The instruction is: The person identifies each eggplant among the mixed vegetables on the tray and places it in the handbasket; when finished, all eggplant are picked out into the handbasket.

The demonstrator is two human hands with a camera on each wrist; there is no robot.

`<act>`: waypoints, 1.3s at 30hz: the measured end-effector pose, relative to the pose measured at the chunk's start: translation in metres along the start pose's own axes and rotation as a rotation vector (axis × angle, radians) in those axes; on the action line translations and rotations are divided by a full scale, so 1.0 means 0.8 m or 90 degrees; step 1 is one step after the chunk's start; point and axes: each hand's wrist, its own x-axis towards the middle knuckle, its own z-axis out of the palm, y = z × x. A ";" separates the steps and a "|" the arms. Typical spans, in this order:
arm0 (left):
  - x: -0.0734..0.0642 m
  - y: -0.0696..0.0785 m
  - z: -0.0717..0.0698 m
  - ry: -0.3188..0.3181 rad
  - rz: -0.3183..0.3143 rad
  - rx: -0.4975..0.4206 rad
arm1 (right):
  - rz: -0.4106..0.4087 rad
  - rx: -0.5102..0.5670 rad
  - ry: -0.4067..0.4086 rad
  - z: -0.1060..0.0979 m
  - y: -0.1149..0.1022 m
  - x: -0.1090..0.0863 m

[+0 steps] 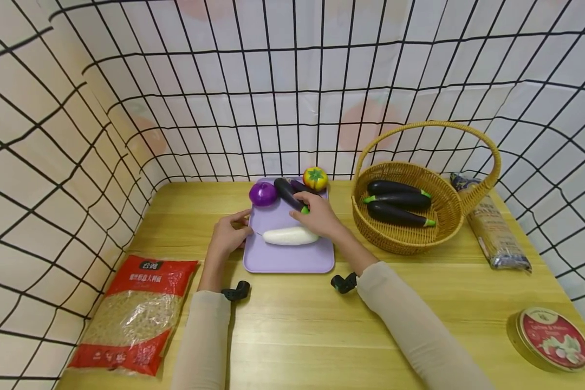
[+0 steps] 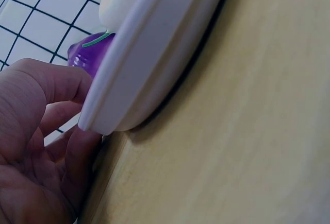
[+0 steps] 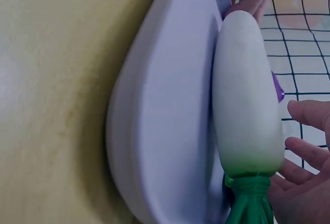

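On the lilac tray (image 1: 287,264) lie a white radish (image 1: 290,236), a purple onion (image 1: 263,193), a dark eggplant (image 1: 285,190), another eggplant (image 1: 302,187) partly covered, and a red-yellow tomato (image 1: 315,178). My left hand (image 1: 229,233) grips the tray's left edge, thumb at the rim and other fingers curled beside it in the left wrist view. Above the green end of the nearer eggplant is my right hand (image 1: 319,216), thumb and index parted around that end. In the right wrist view its fingers are spread beside the radish, whose leafy green end (image 3: 250,198) shows.
A wicker basket (image 1: 402,246) with several eggplants (image 1: 400,200) stands on the right. Behind it lies a noodle bag (image 1: 497,233). Nearer are a round tin (image 1: 553,338) at right and a red pasta bag (image 1: 136,314) at left. Black wire grid (image 1: 292,95) rises along the back and sides.
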 end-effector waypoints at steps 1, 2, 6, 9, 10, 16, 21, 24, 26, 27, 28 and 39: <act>0.000 0.000 0.000 0.002 0.001 -0.001 | 0.003 -0.005 0.001 0.001 -0.001 0.001; 0.000 0.000 0.000 0.003 0.002 -0.001 | 0.005 -0.009 0.002 0.001 -0.001 0.002; 0.000 0.000 0.000 0.006 0.005 -0.002 | 0.012 -0.025 0.014 0.006 -0.001 0.006; 0.001 -0.001 0.000 0.006 0.007 -0.001 | 0.013 -0.033 0.025 0.008 -0.001 0.009; 0.002 -0.001 0.000 0.006 0.006 0.000 | 0.012 -0.039 0.028 0.009 -0.002 0.010; 0.001 -0.001 -0.001 0.004 0.003 0.001 | 0.021 -0.079 0.040 0.014 -0.008 0.015; 0.001 0.000 -0.001 0.000 0.000 -0.012 | 0.043 -0.118 0.025 0.019 -0.012 0.018; 0.001 -0.001 -0.001 -0.001 -0.001 -0.016 | 0.055 -0.127 0.014 0.021 -0.013 0.020; 0.002 -0.001 0.001 -0.003 0.002 -0.015 | 0.063 -0.127 0.012 0.021 -0.012 0.020; 0.002 -0.001 0.002 -0.004 0.003 -0.014 | 0.066 -0.127 0.010 0.020 -0.012 0.019; 0.002 -0.001 0.003 -0.004 0.005 -0.012 | 0.068 -0.125 0.008 0.019 -0.012 0.018; 0.002 -0.002 0.000 0.000 0.007 -0.004 | 0.029 -0.032 0.022 -0.007 -0.020 0.002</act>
